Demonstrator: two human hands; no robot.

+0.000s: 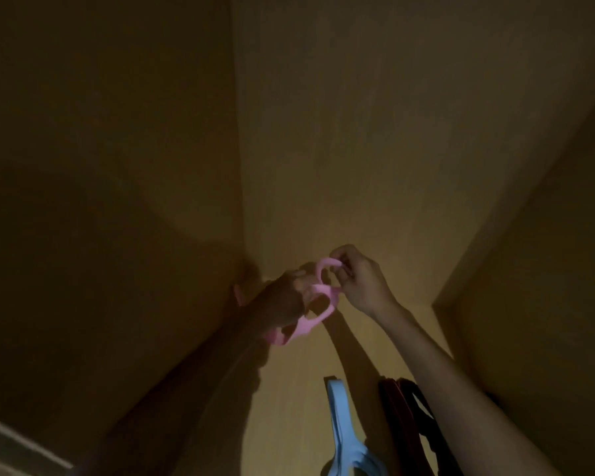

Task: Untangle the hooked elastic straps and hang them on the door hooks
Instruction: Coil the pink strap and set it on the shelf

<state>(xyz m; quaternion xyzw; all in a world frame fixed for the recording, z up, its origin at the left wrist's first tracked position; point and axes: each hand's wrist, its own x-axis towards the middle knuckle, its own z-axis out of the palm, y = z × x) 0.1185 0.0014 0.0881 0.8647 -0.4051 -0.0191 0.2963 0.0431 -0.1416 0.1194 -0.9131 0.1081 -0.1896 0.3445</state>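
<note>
A pink elastic strap (318,305) with several loops is held up against the yellowish door (340,149). My left hand (282,297) grips its lower and middle part, and the strap's tail hangs below that wrist. My right hand (358,276) pinches the top loop from the right. A light blue strap (344,431) hangs on the door lower down, and a dark red strap (406,417) hangs beside it, partly behind my right forearm. The door hooks themselves are hidden in the dim light.
A wall (100,166) meets the door on the left. A door frame or side wall (529,269) closes in on the right. A pale strip of trim (21,444) shows at the bottom left. The scene is dark.
</note>
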